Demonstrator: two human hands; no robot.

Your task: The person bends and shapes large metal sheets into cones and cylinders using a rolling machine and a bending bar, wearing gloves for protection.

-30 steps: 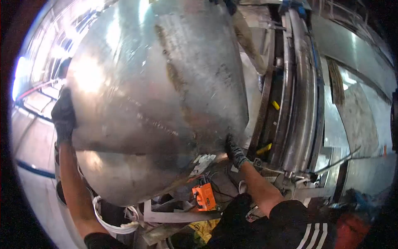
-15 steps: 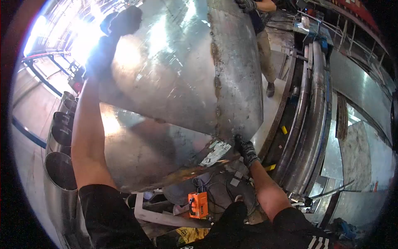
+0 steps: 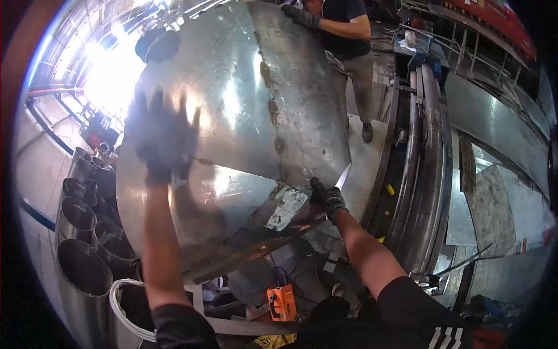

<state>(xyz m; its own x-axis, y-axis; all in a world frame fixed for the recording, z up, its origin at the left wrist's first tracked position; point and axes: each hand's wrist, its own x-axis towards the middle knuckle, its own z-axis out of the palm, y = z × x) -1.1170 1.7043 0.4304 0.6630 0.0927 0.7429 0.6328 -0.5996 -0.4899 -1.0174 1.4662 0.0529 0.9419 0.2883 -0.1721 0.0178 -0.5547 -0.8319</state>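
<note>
A large curved metal sheet with a rough brownish weld seam fills the middle of the view. My left hand, in a dark glove and blurred, has its fingers spread in front of the sheet's left part. At the lower right corner, my gloved right hand grips the sheet's edge, thumb up over the face. Just left of that hand, a torn whitish label sticks to a lower metal panel, whose bottom edge is dark and brownish.
A co-worker stands beyond the sheet, one gloved hand on its top edge. Long rollers run along the right, with flat sheets past them. Open metal pipes stand at left. An orange box sits below.
My left hand has come down from the upper left, its fingers now spread. The sheet appears shifted left in view, and more of the co-worker shows. My right hand stays at the corner.
</note>
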